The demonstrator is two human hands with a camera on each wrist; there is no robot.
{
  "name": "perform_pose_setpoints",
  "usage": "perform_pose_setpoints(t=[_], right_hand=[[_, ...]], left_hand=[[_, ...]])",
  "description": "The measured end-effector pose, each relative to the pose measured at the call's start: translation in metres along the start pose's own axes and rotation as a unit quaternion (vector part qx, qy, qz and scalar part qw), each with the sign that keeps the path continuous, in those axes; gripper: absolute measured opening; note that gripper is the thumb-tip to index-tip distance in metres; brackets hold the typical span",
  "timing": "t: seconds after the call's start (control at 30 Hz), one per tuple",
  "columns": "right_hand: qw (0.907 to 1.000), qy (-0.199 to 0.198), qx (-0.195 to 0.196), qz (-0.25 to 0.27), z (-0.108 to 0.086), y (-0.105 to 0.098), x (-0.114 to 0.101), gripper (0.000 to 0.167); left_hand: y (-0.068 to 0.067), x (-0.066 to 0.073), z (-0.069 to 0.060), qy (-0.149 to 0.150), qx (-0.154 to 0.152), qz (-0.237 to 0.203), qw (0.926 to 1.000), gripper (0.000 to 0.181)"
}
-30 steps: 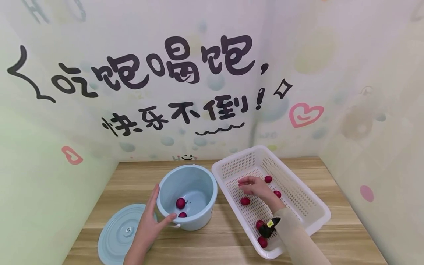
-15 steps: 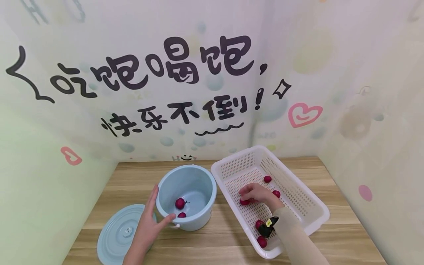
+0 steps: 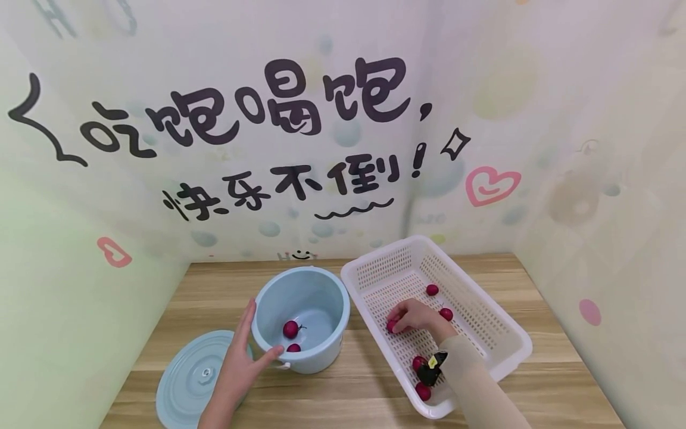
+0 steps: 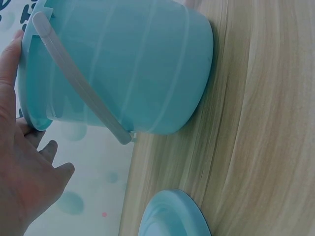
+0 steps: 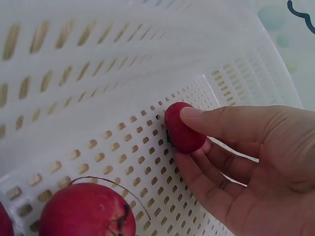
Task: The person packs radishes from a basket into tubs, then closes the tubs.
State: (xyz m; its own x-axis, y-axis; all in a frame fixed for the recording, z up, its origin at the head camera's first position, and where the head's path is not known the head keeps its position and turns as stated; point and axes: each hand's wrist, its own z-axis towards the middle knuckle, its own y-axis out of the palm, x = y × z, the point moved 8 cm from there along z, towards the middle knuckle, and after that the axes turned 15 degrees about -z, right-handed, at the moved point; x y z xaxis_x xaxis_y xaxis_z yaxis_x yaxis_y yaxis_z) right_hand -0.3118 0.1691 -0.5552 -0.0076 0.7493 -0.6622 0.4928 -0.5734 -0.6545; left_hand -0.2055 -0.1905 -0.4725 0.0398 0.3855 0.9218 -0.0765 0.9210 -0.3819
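Pinching red produce (image 5: 181, 130) below lettering "吃饱喝饱" (image 3: 286, 107).

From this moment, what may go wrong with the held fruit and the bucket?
The held fruit might slip, since the right hand holds it only between thumb and fingers, and its skin looks smooth. The bucket could slide or tip if the left hand, at its rim, pushes.

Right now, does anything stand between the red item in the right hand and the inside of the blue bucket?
Two edges: the left wall of the white basket and the right rim of the blue bucket. Above them, nothing visible blocks the red item; the lid is off, and the left hand is at the left rim.
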Motion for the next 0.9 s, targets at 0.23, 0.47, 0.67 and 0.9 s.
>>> perform_pose_setpoints(t=[0.23,0.47,0.67,0.9], right_hand=[[0.9998,0.011,0.013,-0.013,0.001,-0.003,0.001,0.018],[0.9991,0.027,0.032,-0.009,0.001,-0.007,0.002,0.021],[0.9990,0.014,0.038,0.017,0.000,-0.011,-0.001,0.023],[0.9979,-0.009,0.044,0.046,0.000,-0.016,-0.006,0.025]], left_hand=[[-0.001,-0.001,0.000,0.003,0.000,-0.001,1.0000,0.106],[-0.001,-0.002,0.000,0.001,0.000,-0.002,1.0000,0.106],[0.000,-0.001,0.001,-0.007,-0.002,0.000,1.0000,0.106],[0.000,-0.002,0.001,-0.007,-0.002,0.000,1.0000,0.106]])
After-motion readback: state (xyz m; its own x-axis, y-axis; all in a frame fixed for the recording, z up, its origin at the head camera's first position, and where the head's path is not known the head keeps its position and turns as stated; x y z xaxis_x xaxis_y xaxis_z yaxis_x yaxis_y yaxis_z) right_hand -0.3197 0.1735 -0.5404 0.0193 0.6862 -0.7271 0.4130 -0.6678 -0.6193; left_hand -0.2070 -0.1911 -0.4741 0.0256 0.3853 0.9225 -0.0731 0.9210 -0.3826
